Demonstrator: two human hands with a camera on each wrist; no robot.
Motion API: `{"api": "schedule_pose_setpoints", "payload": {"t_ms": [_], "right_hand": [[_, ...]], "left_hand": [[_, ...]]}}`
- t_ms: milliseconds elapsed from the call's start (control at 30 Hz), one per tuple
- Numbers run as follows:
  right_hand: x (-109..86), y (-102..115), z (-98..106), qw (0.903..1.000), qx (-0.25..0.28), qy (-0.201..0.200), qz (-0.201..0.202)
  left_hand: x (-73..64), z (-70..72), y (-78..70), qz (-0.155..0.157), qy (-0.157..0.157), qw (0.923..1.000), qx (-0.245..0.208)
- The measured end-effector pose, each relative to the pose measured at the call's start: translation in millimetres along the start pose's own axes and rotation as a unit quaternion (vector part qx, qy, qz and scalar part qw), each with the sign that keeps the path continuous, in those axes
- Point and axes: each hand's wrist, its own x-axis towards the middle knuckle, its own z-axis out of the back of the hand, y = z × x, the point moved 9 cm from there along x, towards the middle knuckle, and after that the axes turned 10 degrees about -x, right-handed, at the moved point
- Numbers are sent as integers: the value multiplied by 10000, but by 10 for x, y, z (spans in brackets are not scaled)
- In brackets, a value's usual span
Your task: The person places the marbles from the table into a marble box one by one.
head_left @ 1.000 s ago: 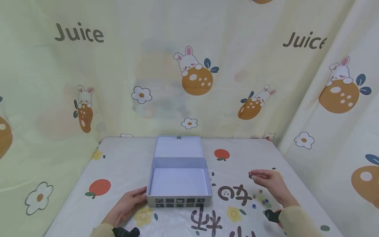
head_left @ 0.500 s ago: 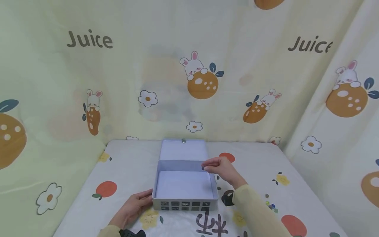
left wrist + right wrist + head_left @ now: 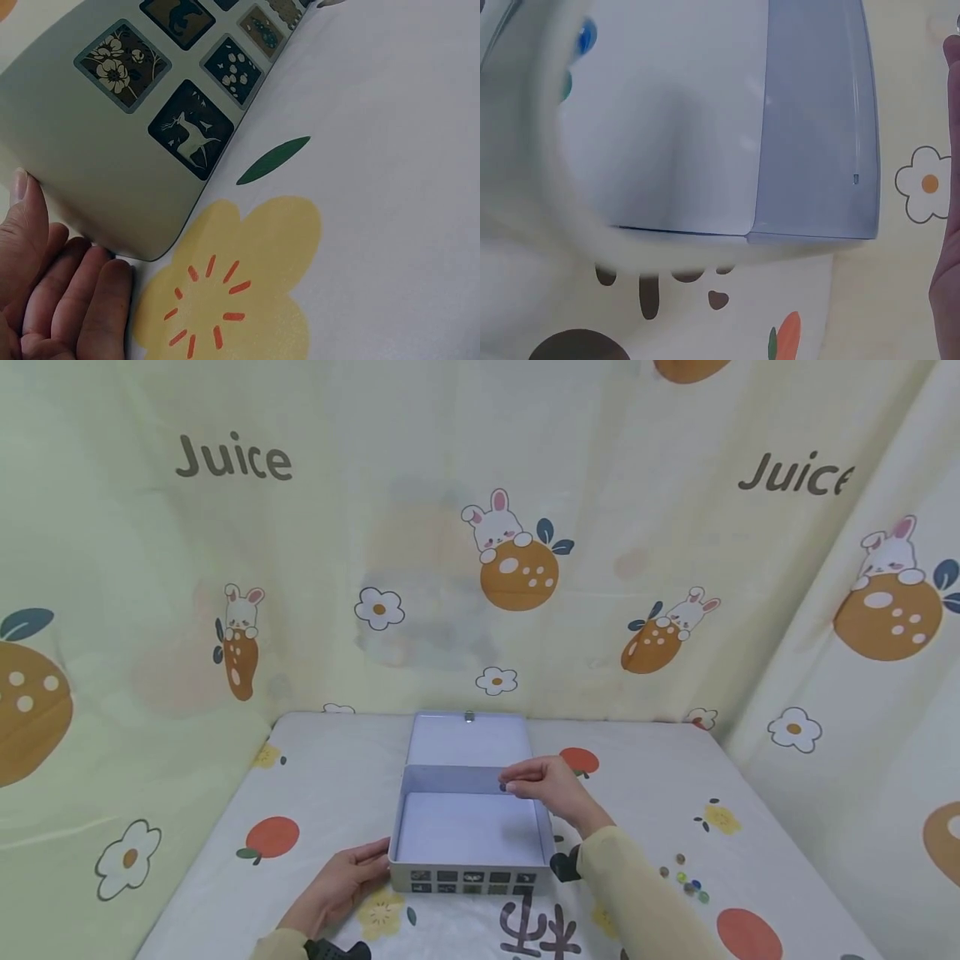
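Observation:
A hinged tin box (image 3: 472, 877) with small picture squares on its front stands on the table, its lid (image 3: 471, 740) folded back. My left hand (image 3: 341, 885) rests against the box's left side. In the left wrist view the thumb touches the wall near the front corner and the fingers lie alongside. Over the right part of the box, above the rim, my right hand (image 3: 558, 792) pinches a small dark marble (image 3: 502, 787) between thumb and fingertips. Inside the box, close to its front wall, the right wrist view shows a blue marble (image 3: 587, 36) and part of a green one (image 3: 568, 85).
Several loose marbles (image 3: 682, 877) lie on the tablecloth to the right, beyond my right sleeve (image 3: 637, 893). A printed curtain (image 3: 420, 527) hangs behind the table and along both sides.
My right hand has carried the marble leftward, from near the loose marbles to over the box, slowing in the last half second. The left hand has stayed at the box's side.

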Motion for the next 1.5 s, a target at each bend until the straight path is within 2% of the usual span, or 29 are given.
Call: {"api": "schedule_pose_setpoints", "payload": {"t_ms": [633,833,967,1067,1333,1500], "right_hand": [[-3,81,33,9998,58,-122,-126],[-82,41,145,9998,-2,-185,-9],[-192,-111,378,9994,-127,-323,73],[-343,-339,649,9989,-213,-414,93],[-1029,-1188,1532,9955,-95,-872,-364],[-1383,-1562,1816,9932,-126,-1015,-551]], "left_hand": [[-12,-21,-2,20,86,9999,-62],[-19,-25,-1,0,80,9999,-97],[-19,-24,-1,-8,62,9999,-109],[-12,-9,1,-23,37,10000,-60],[4,9,-20,-135,-54,9994,300],[7,4,18,-45,-30,9993,369]]}}
